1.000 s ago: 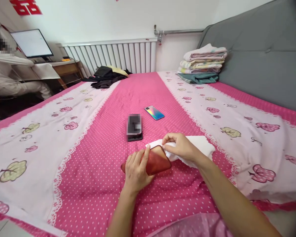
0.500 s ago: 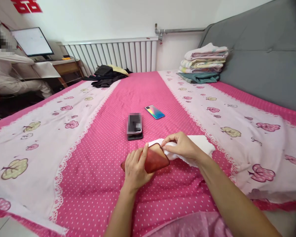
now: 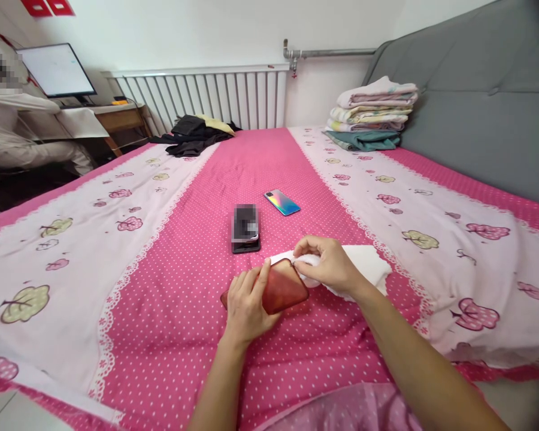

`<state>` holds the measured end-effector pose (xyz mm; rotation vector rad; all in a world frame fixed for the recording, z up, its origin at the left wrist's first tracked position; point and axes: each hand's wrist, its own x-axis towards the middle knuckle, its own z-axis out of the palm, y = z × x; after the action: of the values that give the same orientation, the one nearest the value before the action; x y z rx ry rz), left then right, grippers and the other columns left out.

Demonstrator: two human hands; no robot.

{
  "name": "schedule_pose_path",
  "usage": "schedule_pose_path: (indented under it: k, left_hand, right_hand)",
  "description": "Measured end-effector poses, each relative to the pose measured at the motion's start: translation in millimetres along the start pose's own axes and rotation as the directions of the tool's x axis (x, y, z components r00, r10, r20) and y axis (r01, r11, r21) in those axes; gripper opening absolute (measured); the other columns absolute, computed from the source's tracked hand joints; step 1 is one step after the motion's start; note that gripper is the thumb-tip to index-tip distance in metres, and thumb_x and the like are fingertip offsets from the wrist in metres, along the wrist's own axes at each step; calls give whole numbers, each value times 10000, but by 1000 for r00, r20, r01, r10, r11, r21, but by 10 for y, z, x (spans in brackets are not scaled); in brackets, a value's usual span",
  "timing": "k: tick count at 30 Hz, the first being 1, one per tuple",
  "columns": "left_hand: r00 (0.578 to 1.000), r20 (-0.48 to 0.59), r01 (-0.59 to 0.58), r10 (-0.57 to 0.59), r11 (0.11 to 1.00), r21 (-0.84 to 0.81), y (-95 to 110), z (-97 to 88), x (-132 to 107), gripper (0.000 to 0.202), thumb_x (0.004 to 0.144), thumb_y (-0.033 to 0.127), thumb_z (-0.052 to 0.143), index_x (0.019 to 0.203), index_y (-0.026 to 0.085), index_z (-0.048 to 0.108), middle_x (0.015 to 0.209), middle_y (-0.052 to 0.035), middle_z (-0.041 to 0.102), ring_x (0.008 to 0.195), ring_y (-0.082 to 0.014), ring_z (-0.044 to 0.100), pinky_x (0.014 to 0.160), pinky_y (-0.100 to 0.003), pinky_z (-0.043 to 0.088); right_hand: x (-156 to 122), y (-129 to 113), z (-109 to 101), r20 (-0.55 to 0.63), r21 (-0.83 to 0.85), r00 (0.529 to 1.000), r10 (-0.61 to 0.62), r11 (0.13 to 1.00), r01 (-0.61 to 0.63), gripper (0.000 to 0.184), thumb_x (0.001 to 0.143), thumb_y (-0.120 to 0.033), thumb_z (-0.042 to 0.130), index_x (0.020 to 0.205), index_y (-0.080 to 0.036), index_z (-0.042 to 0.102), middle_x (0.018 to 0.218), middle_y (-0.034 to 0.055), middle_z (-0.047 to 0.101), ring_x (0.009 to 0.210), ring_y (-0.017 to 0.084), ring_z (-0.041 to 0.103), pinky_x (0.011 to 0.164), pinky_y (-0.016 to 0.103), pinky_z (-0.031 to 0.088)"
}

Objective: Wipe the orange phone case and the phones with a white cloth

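My left hand [image 3: 249, 296] is closed around a phone [image 3: 287, 287] with a dark rim and a shiny reddish-brown face, holding it tilted above the bed. At the phone's upper right corner, my right hand [image 3: 327, 263] pinches a bunched end of a white cloth [image 3: 371, 266] against the edge. The rest of that cloth lies spread on the bed under and behind the right hand. Beyond the hands, a dark phone-like stack [image 3: 246, 246], partly blurred out, rests on the bed. A blue rainbow-sheen phone [image 3: 282, 202] lies to its right.
The bed has a pink dotted bedspread [image 3: 170, 317] with pale printed bands. Folded blankets [image 3: 372, 114] are piled by the grey headboard [image 3: 467, 102]. Dark clothes [image 3: 193, 134] lie near the radiator [image 3: 206, 99]. A person [image 3: 13, 131] sits at left beside a desk with a monitor [image 3: 56, 69].
My right hand has shifted slightly along the phone's corner with the cloth. My left hand and the phone stay nearly in place; the view has tilted a little.
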<state>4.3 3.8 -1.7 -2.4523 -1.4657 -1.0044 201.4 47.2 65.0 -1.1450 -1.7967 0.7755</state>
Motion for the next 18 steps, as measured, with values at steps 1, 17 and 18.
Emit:
schedule_pose_path:
  k: [1,17,18]
  left_hand:
    - [1000,1,5,-5,1000,3,-1,1,-1,905,699,520,624,1450,199,233,1081,-114,590,894,-265,541,798,-384,406]
    - [999,-33,-3,5,999,46,4,12,9,833,717,480,610,1421,168,293,1033,-114,597,861,-253,544,765,-364,400]
    - [999,-36,-4,6,999,50,6,12,9,835,717,486,608,1421,165,295,1028,-114,598,855,-251,544,760,-362,399]
  right_hand:
    - [-1,-1,3,0,-11,1000,20,1000,-20,88,649,-167,617,733,-172,644,710,10,680,648,145,623,604,231,461]
    - [-15,-23,-12,99,-29,989,114,993,-112,155,620,-165,566,689,-163,704,670,19,704,633,164,627,572,231,432]
    - [-12,-28,-12,102,-42,988,114,993,-110,153,610,-163,568,680,-164,703,665,16,703,628,164,625,573,232,431]
